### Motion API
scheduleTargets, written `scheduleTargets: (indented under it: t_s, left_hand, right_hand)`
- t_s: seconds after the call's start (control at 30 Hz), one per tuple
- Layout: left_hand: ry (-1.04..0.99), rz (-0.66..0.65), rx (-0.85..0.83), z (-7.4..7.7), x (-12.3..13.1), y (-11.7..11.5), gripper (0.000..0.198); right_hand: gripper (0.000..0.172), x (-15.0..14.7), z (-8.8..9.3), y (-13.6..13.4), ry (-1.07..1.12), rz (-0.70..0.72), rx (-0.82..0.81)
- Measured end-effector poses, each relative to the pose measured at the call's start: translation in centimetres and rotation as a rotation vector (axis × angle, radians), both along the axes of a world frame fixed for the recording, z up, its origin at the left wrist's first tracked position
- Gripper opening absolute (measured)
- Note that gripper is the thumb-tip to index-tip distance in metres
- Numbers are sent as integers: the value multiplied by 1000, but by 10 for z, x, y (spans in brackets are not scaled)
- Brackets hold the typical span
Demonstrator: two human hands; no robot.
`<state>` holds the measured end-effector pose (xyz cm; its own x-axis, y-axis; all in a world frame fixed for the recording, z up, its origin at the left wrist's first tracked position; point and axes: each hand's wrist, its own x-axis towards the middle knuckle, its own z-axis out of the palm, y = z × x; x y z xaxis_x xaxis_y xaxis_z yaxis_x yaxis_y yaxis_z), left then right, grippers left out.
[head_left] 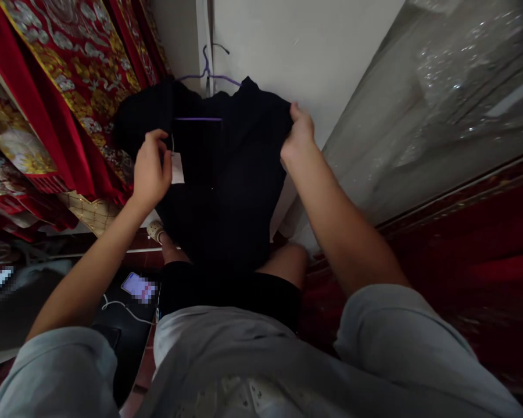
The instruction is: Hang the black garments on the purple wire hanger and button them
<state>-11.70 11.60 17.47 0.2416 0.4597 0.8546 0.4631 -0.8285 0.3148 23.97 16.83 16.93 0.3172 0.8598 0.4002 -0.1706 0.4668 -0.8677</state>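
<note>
A dark jacket (248, 168) with an open front hangs on a purple wire hanger (207, 74) against the pale wall. At its left front edge, my left hand (151, 168) has curled fingers that appear to grip the fabric; the thumb lies beside a white paper tag (178, 168) on a string. My right hand (299, 136) is closed on the jacket's right shoulder edge, thumb on top and the other fingers partly hidden. The jacket's lower part hangs down in front of my legs, and its hem blends into my black shorts (253, 293).
Red and gold embroidered garments (82, 75) hang close on the left. Clear plastic covering (418, 116) runs along the right, above dark red fabric (475, 267). A lit phone (139, 287) with a white cable (128, 309) lies on a black surface at lower left.
</note>
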Motion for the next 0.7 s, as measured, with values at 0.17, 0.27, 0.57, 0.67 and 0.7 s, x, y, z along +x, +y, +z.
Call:
scheduleTargets:
  t_s: [0.17,0.27,0.57,0.67,0.7]
  left_hand:
    - [-306,51,-153,-64,4,33,36]
    - [-257,-123,-350,-86,10,34,53]
    - [-380,-328,-710,-107,77,-2,31]
    - [-533,-121,-648,-112,90,1,30]
    - [-587,-63,-635,-114,92,-2,33]
  right_hand:
    - [38,-2,-22,-48,298,21,-115]
    - [43,-4,-36,-66,232,8,-122]
    - [76,6,-43,-62,-478,-185,-120]
    - [80,8,-46,-65,-493,-209,-109]
    - [81,9,-47,-65,-518,-215,-91]
